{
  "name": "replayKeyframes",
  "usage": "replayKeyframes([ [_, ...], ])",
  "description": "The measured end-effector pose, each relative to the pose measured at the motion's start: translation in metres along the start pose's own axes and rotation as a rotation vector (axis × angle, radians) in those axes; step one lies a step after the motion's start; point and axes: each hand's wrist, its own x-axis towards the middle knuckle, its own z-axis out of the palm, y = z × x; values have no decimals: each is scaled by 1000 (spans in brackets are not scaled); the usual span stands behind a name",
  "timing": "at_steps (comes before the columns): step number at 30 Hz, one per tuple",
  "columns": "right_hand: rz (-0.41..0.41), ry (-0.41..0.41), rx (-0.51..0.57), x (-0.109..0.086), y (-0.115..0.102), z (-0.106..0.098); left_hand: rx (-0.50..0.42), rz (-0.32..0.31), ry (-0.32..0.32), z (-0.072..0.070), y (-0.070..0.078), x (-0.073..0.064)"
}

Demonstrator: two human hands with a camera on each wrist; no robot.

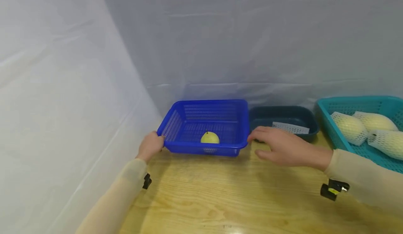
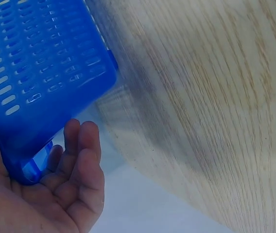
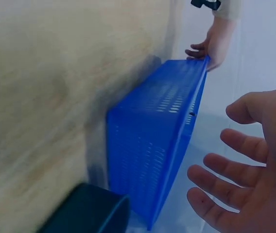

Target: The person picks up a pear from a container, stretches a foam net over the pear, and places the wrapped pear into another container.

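A blue slotted plastic basket [image 1: 206,150] stands near the back wall with one yellow-green pear [image 1: 210,137] in it, its dark stem upward. At the basket's near left corner, my left hand [image 1: 150,146] grips the rim. Its fingers [image 2: 82,170] curl up from beneath that corner in the left wrist view. Just off the basket's right side is my right hand [image 1: 283,146], fingers spread and nothing in its palm. The right wrist view shows this hand [image 3: 245,170] with its fingers loosely bent beside the basket's rim.
A dark teal basin [image 1: 280,110] with a white foam net [image 1: 291,127] in it sits right of the blue basket. Farther right, a turquoise basket [image 1: 333,129] contains several net-wrapped pears [image 1: 349,127]. White sheeting [image 1: 78,87] walls the wooden table [image 1: 204,195] at left and back.
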Motion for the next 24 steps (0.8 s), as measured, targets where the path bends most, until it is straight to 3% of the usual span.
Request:
replayKeyframes([
  [4, -69, -24, -74, 29, 0, -3, 9, -16, -7, 1, 2, -1],
  [12, -99, -80, -164, 80, -3, -12, 23, -25, -7, 1, 3, -1],
  [16, -114, -101, -260, 104, 1, -9, 18, -39, -11, 0, 4, 0],
  [20, -107, -170, -304, 125, 5, -8, 16, -43, -16, 0, 4, 0],
  [24, -89, -268, -265, 145, 6, -9, 6, -43, -25, 1, 4, 0],
])
